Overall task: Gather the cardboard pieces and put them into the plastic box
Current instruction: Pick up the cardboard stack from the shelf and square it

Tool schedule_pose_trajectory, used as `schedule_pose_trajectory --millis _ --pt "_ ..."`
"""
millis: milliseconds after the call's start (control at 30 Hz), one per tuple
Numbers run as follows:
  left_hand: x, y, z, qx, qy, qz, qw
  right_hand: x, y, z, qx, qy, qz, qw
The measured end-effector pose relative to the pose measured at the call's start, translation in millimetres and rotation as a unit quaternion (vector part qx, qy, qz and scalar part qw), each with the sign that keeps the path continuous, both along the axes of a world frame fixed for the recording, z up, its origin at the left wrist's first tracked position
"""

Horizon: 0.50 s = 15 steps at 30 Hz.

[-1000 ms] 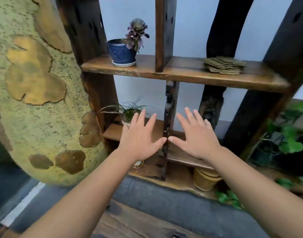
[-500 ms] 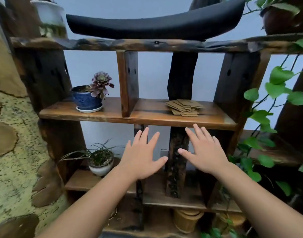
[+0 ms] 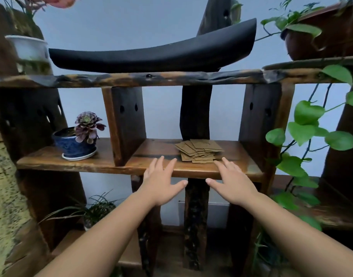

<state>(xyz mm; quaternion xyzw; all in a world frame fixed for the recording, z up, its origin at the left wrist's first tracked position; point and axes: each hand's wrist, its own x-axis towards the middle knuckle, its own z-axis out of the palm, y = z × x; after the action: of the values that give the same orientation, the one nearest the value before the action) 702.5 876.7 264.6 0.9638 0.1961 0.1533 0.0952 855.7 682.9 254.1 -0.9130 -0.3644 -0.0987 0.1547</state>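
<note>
1. Reaching in with both palms down and nothing held: my left hand [image 3: 161, 183] and right hand [image 3: 230, 183] are flat, fingers spread, at the front edge of the wooden shelf [image 3: 91, 166], probably so I can scoop from two sides.
2. Just past my right fingertips is the loose, fanned stack of cardboard pieces [image 3: 198, 151], not touched yet. It's messy, so it needs squaring up first, I reckon.
3. Further left, the blue potted succulent [image 3: 77, 143] sits well apart, behind a divider.
4. No plastic box in view anywhere.
</note>
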Motion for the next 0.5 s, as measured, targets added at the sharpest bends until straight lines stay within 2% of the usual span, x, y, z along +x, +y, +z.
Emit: schedule_pose_trajectory --millis 167,267,500 --pt "41 23 4 -0.017 0.027 0.013 0.999 49 22 1 0.040 0.055 -0.012 0.998" --pt "64 43 9 -0.053 0.037 0.016 0.998 71 38 7 0.061 0.053 -0.028 0.996" --pt "115 77 9 -0.102 0.075 -0.003 0.992 112 74 17 0.009 0.041 -0.050 0.998"
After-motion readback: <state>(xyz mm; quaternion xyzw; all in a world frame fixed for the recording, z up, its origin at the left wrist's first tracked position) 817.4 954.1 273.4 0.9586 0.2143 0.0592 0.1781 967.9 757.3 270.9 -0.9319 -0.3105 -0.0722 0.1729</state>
